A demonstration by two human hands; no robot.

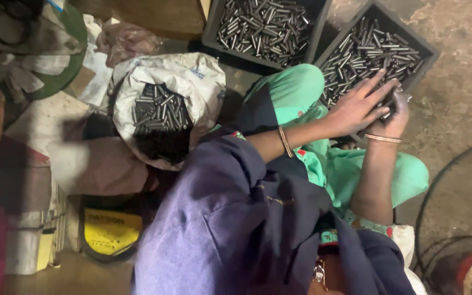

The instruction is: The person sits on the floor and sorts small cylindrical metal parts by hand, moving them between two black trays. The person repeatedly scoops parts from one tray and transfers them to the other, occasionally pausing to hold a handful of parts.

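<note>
Far left of my hands, the white sack (pixel 192 82) gapes, full of pins. My left hand (pixel 356 106), fingers spread, presses onto my right hand (pixel 391 117), cupped around metal pins (pixel 397 101) over the right tray (pixel 424 52); a loose cup could spill them.

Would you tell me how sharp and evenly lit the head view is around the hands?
Head view: dim and uneven; the left hand and right hand look slightly soft over the dark rectangular tray of grey metal pins; the white sack of pins is brighter; the left edge is shadowed and blurred.
</note>
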